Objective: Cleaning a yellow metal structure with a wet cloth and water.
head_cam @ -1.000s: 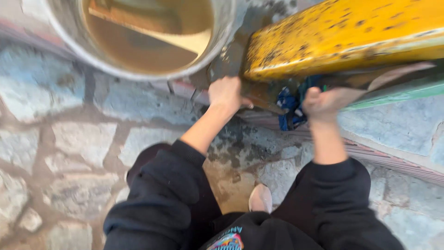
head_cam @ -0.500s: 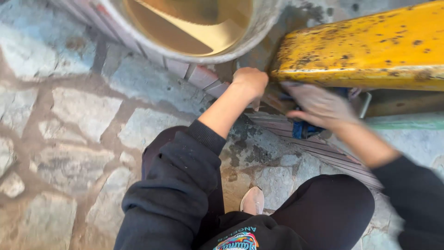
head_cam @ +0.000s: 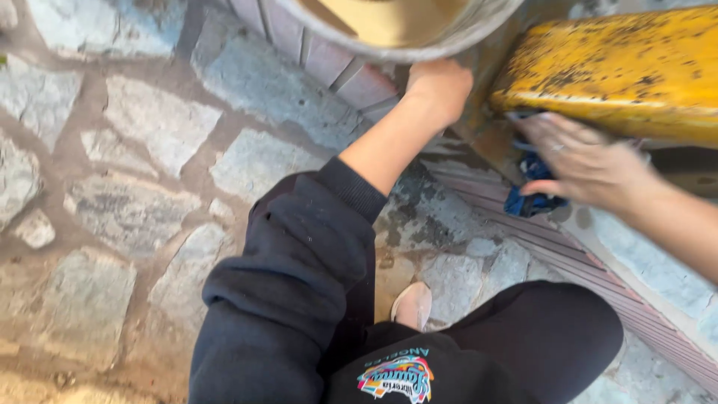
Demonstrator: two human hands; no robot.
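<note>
Head view, right hand half-hiding blue cloth

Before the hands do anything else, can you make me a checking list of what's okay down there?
1. Left hand braced under the round metal tub: ok.
2. Right hand on the blue cloth: ok.
3. Cloth reaches the yellow rusty metal part: ok, at its lower edge.
4. Grip on the cloth: cannot tell, blurred.
5. Shoe flat on the stone floor: ok.
</note>
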